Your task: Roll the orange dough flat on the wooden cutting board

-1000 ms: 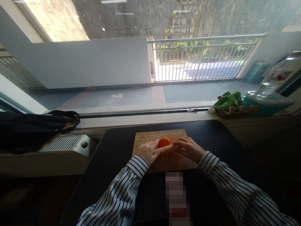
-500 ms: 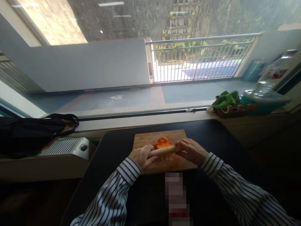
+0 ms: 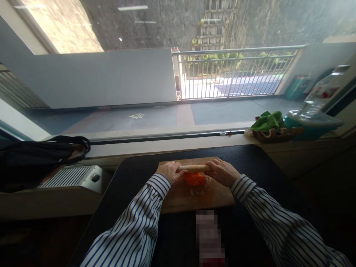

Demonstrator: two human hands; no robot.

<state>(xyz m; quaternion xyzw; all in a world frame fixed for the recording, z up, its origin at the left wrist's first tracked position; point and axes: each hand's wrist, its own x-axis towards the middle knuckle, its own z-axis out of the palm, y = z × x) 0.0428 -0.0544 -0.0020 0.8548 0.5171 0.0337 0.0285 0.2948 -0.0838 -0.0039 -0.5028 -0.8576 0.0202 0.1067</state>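
Note:
My left hand (image 3: 169,171) and my right hand (image 3: 222,172) grip the two ends of a pale wooden rolling pin (image 3: 194,168). The pin lies crosswise at the far edge of a flattened lump of orange dough (image 3: 195,179), covering part of it. Under the dough is a wooden cutting board (image 3: 178,200), dusted with white flour-like specks and an orange smear. Fingers of both hands are closed around the pin. Whether the pin presses on the dough or rests just beyond it, I cannot tell.
The board sits on a black table (image 3: 133,178). Behind it runs a window sill with a green cloth (image 3: 268,120) on a basket, a teal container (image 3: 308,126) and a clear bottle (image 3: 319,92). At left are a black bag (image 3: 36,155) and a white heater (image 3: 72,180).
Both hands have moved the rolling pin away from me, from the near side of the orange dough to its far edge. The dough now shows on the near side of the pin.

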